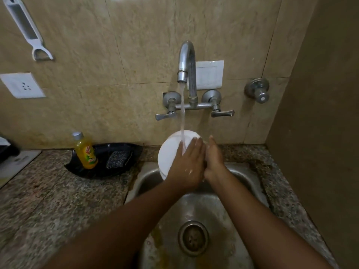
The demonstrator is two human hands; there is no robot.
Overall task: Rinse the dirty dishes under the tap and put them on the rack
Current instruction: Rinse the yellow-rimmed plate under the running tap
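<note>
At the centre of the frame a white plate [169,154] is held tilted over the back edge of the steel sink [202,208], under the stream from the tap [186,63]; the water lands on the fingers of the left hand [186,166], which lies flat and spread across the plate's face, fingers straight, hiding much of its right half; the right hand [214,162] sits at the plate's right edge with fingers extended upward, though whether it clasps the rim cannot be told, since the left hand covers the contact. Both forearms cross the lower frame and block part of the basin; the drain [193,238] shows between them. To the left of centre, on the speckled counter [48,200], a black tray [120,150] carries a yellow soap bottle [86,152] and a dark scrub pad [118,159]. At upper left a white peeler [27,30] hangs on the tiled wall, above a socket plate [22,85]; a wall valve [257,90] sits at right.
</note>
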